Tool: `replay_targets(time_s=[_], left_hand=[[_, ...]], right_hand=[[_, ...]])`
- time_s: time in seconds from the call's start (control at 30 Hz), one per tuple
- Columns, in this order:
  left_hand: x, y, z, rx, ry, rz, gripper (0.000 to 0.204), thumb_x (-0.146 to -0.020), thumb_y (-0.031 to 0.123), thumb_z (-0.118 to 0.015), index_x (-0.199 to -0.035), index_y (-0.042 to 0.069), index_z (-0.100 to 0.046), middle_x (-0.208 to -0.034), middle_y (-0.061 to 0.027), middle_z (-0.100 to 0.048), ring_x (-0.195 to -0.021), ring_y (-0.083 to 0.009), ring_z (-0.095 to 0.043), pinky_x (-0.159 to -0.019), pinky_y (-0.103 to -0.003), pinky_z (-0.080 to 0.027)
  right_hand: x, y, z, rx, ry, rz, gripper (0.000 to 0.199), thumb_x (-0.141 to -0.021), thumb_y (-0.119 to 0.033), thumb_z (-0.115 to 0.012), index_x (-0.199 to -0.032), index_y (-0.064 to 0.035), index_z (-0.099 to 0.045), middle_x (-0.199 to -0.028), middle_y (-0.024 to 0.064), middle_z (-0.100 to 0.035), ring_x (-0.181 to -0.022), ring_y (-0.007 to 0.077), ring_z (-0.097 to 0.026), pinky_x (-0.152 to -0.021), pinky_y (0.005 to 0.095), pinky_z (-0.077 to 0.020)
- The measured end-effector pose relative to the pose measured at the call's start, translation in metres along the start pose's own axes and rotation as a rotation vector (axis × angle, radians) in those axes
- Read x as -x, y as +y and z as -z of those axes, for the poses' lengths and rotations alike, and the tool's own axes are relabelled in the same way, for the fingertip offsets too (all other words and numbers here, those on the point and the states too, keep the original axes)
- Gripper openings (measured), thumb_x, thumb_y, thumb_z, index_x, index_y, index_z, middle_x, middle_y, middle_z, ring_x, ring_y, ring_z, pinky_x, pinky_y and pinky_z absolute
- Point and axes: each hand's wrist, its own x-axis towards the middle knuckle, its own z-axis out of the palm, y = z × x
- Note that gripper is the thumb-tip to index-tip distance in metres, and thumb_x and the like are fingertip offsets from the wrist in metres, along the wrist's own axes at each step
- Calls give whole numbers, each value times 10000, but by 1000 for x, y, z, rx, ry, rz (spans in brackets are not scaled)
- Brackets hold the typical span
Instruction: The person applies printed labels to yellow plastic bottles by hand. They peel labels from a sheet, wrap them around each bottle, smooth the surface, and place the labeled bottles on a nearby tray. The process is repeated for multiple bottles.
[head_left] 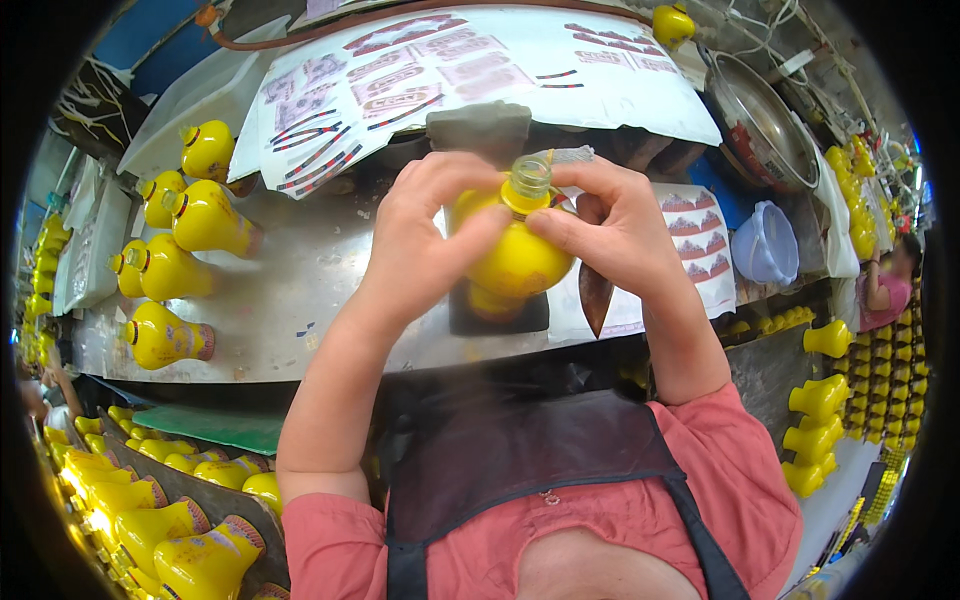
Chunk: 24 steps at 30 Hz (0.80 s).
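A yellow glass bottle (520,262) with a clear, ringed mouth stands in front of me on a dark block (500,318). My left hand (432,215) is closed around its left shoulder, thumb pressed beside the neck. From the other side my right hand (620,215) grips it too, its thumb just below the neck. A brown, pointed, blade-like piece (595,300) sticks out under the right hand, and a grey, cloth-like end (572,155) shows above its fingers; whether these are one tool I cannot tell. The fingertips behind the bottle are hidden.
Several yellow bottles (165,335) stand at the left of the metal table (265,335). Printed label sheets (430,75) cover its far side; another sheet (697,235) lies right, near a pale blue bucket (765,243) and a metal basin (765,120). Racked bottles (210,560) line the lower left.
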Motion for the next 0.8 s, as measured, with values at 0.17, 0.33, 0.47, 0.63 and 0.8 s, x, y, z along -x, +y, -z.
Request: replay_targets(time_s=[0.17,0.33,0.47,0.63,0.8], left_hand=[[-1,12,-5,531,124,293,268,-915,201,-698,-1121,30,-697,-1065,-44,-664,-1048,-147,-585,-959,-294,-445],[-8,36,-15,-8,155,100,295,-871,104,-749,-1144,6,-693,-1032,-51,-688,-955,-129,-618,-896,-278,-481],[-12,52,-16,-176,122,76,303,-851,101,-778,-1129,9,-699,-943,-41,-699,-932,-126,-617,-895,-279,-479],[-15,61,-21,-303,85,30,256,-824,89,-759,-1061,15,-696,-915,-56,-691,-892,-135,-624,-829,-288,-497],[-17,65,-16,-227,-8,65,231,-880,79,-737,-1085,12,-655,-1025,-68,-685,-946,-129,-610,-908,-283,-483]], right_hand=[[5,5,-7,52,96,140,345,-817,-185,-804,-1118,-28,-739,-741,6,-539,-588,45,-482,-573,229,-405],[16,13,-11,6,151,173,307,-853,-192,-776,-1106,-24,-730,-843,46,-597,-641,87,-538,-593,252,-434],[20,18,-7,-80,161,112,264,-841,-232,-743,-1018,-37,-728,-935,164,-705,-868,304,-684,-756,384,-522],[20,16,-3,-95,137,91,222,-836,-216,-715,-942,-21,-704,-913,170,-696,-855,319,-675,-746,389,-514],[23,8,-2,-81,154,130,214,-810,-211,-725,-934,-36,-709,-873,167,-688,-849,332,-670,-745,395,-514]])
